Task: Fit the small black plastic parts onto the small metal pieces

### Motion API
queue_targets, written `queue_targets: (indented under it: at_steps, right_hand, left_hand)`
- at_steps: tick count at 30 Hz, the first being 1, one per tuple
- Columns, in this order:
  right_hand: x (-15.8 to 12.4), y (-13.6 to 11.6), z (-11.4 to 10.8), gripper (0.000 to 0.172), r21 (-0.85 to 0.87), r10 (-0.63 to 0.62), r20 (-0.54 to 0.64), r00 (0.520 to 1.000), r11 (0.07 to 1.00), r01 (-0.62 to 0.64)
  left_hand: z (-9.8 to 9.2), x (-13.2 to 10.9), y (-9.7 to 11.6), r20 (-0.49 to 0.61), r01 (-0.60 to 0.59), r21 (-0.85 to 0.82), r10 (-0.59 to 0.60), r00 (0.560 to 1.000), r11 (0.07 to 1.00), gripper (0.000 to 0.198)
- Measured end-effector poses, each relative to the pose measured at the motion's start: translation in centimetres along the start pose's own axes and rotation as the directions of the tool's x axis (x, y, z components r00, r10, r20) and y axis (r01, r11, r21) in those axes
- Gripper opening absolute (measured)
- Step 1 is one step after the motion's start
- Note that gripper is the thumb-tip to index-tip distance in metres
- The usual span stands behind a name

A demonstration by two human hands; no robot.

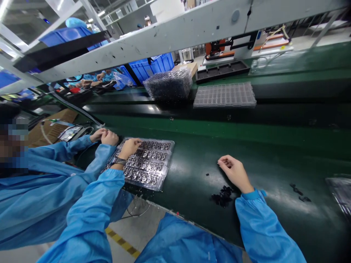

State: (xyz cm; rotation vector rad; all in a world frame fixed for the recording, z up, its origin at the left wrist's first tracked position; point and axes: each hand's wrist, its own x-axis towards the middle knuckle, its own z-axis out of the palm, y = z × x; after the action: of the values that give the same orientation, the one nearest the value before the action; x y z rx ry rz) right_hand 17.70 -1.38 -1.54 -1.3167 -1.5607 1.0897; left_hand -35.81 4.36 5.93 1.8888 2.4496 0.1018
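Observation:
My left hand [129, 148] reaches over a clear plastic tray [166, 168] on the green bench, its fingertips pinched together at the upper rows. Rows of small metallic parts [149, 166] fill the tray. Whatever those fingers hold is too small to make out. My right hand [234, 173] is closed with thumb and fingers together above the bench; anything in the pinch is hidden. Just below it lies a heap of small black pieces [223, 196], with a single black piece [207, 174] apart to the left.
At the left a co-worker's hands [105, 136] are by the tray's far corner. Further black pieces [296, 189] and another clear tray [341, 193] lie to the right. Stacked clear trays [168, 84], a flatter stack [225, 95] and a black tray [222, 71] stand behind. A white beam [175, 33] crosses above.

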Motion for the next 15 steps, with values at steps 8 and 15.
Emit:
queue_targets:
  at_steps: [8,15]
  right_hand:
    - [-1.4,-2.0,2.4,0.011,-0.484,-0.119,0.347,0.930,0.827,0.286]
    - [-1.7,-2.3,3.2,0.009,-0.538,-0.081,0.360,0.929,0.796,0.277]
  left_hand:
    - [-1.1,4.0,8.7,-0.051,-0.335,-0.040,0.333,0.942,0.941,0.032]
    - [3.1,6.6,28.4,0.055,-0.475,-0.399,0.538,0.841,0.784,0.016]
